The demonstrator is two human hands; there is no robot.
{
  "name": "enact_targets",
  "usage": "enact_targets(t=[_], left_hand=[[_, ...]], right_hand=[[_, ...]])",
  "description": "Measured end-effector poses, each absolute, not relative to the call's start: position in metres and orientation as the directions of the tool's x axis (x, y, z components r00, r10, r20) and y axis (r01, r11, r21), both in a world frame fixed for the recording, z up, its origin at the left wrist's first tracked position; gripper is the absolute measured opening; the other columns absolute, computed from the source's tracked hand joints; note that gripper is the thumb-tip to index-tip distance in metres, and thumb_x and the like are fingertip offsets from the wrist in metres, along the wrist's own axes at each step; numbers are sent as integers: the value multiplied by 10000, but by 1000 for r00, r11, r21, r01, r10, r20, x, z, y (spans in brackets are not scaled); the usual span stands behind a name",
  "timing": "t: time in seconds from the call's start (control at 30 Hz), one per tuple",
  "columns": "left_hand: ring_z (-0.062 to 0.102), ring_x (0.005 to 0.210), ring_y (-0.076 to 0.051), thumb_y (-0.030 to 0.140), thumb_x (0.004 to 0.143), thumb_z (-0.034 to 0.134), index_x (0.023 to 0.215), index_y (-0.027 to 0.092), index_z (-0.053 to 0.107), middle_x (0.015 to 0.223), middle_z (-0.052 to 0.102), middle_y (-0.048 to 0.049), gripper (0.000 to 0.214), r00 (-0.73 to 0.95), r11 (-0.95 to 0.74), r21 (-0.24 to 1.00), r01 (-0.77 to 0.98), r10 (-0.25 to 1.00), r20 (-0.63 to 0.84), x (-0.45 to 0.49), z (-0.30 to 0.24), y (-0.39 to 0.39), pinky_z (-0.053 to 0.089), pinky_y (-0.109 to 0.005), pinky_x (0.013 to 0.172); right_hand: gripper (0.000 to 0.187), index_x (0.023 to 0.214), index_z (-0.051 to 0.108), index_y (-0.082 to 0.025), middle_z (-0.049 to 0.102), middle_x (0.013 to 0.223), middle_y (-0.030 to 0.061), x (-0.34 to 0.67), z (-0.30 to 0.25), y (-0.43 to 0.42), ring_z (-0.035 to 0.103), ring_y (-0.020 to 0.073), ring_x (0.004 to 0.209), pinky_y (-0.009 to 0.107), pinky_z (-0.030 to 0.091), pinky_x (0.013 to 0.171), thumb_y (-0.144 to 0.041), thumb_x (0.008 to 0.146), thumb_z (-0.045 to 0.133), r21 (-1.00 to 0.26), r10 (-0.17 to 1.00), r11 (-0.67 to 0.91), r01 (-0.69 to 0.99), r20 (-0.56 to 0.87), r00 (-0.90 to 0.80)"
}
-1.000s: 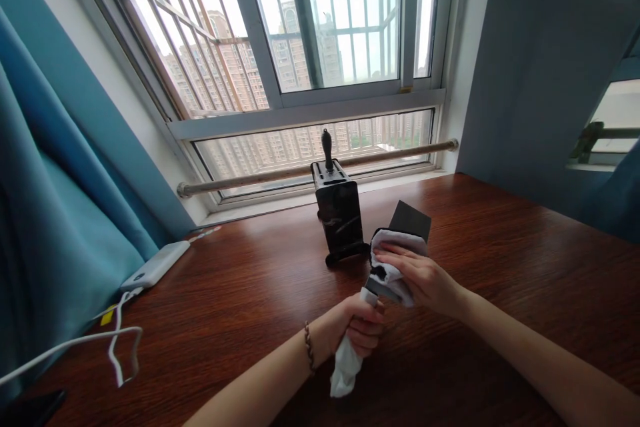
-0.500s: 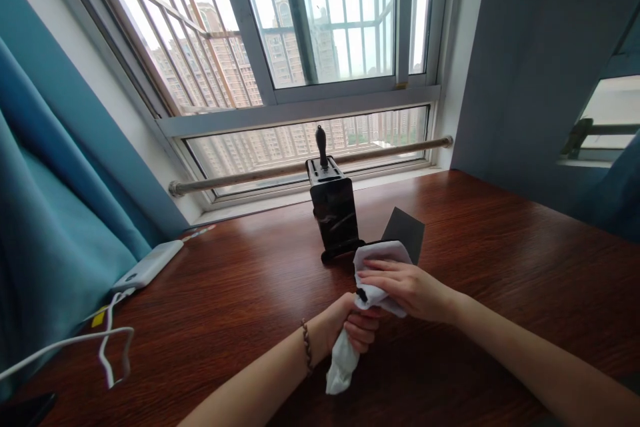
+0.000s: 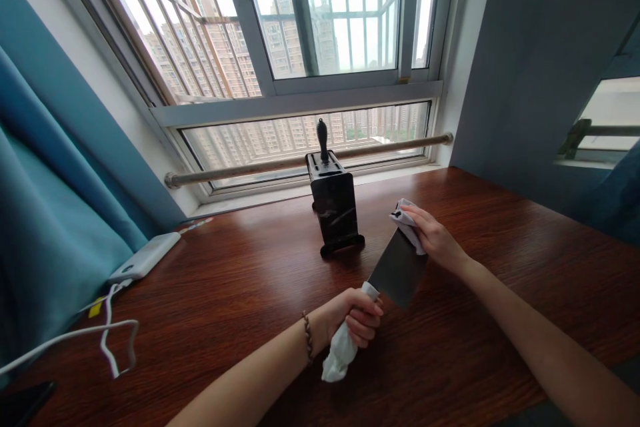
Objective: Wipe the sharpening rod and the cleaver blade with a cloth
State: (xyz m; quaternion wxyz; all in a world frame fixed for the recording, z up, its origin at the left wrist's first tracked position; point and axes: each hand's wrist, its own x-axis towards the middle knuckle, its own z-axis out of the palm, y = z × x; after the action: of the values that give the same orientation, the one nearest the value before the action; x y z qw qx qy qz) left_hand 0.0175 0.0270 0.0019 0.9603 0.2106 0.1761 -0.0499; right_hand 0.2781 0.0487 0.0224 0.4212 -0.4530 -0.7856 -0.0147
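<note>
A cleaver with a broad grey blade points up and to the right above the table. My left hand is wrapped round its handle, which is covered in white plastic or cloth. Folded over the blade's far end is a white cloth with dark patches. My right hand presses that cloth against the blade, its fingers closed on it. Part of the far edge is hidden under the cloth. Beyond my hands stands a black knife block with one black-handled tool upright in its top.
The brown wooden table reaches to the window sill, where a metal rail runs across. At the left lie a white power strip or box, a white cable and a dark flat object. A blue curtain hangs there.
My right hand has slid the cloth up and away along the blade, from near the handle to the far end. The blade now shows; my left hand stays on the handle.
</note>
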Motion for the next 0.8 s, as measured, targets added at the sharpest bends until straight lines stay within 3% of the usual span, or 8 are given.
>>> enact_targets(t=[0.1, 0.23, 0.37, 0.43, 0.63, 0.8], left_hand=[[43, 344, -25, 63, 721, 458, 550, 166, 274, 412, 145, 90, 271, 929, 909, 379, 171, -21, -368, 17, -1, 28, 114, -148, 376], [55, 340, -25, 77, 724, 457, 532, 170, 242, 408, 131, 88, 303, 928, 912, 361, 192, -48, -370, 17, -4, 29, 115, -150, 370], [65, 341, -23, 72, 725, 450, 533, 167, 243, 408, 141, 86, 299, 922, 906, 361, 222, -75, -379, 17, -4, 30, 116, -146, 368], [68, 339, -21, 69, 722, 448, 536, 166, 247, 409, 146, 86, 290, 920, 903, 363, 232, -83, -383, 17, -3, 31, 119, -145, 366], [79, 321, -22, 55, 695, 453, 562, 164, 283, 404, 149, 87, 242, 947, 909, 393, 138, -5, -320, 16, -4, 28, 112, -144, 355], [81, 309, -24, 62, 673, 473, 575, 168, 315, 395, 153, 87, 214, 954, 904, 414, 106, 25, -299, 16, -5, 27, 101, -149, 348]], right_hand=[[427, 1265, 448, -216, 405, 1341, 49, 280, 21, 48, 383, 205, 1223, 380, 297, 1044, -140, 859, 342, -424, 739, 555, 716, 647, -189], [337, 1144, 578, -210, 576, 1170, 46, 290, 21, 51, 522, 234, 1083, 357, 397, 942, -221, 837, 439, -586, 805, 474, 657, 591, -53], [379, 1036, 648, -162, 674, 959, 53, 306, 23, 56, 619, 248, 869, 298, 488, 719, -382, 729, 615, -889, 938, 287, 357, 337, 84], [448, 1010, 658, -136, 680, 922, 56, 313, 24, 57, 629, 234, 807, 265, 489, 654, -412, 658, 681, -965, 974, 198, 174, 213, 75], [422, 915, 687, -119, 690, 794, 66, 326, 16, 60, 627, 181, 606, 237, 477, 506, -353, 570, 752, -994, 983, 113, -1, 112, 146], [372, 878, 670, -136, 684, 804, 72, 337, 4, 71, 626, 177, 601, 268, 506, 527, -346, 576, 729, -965, 899, 251, -71, 206, 386]])
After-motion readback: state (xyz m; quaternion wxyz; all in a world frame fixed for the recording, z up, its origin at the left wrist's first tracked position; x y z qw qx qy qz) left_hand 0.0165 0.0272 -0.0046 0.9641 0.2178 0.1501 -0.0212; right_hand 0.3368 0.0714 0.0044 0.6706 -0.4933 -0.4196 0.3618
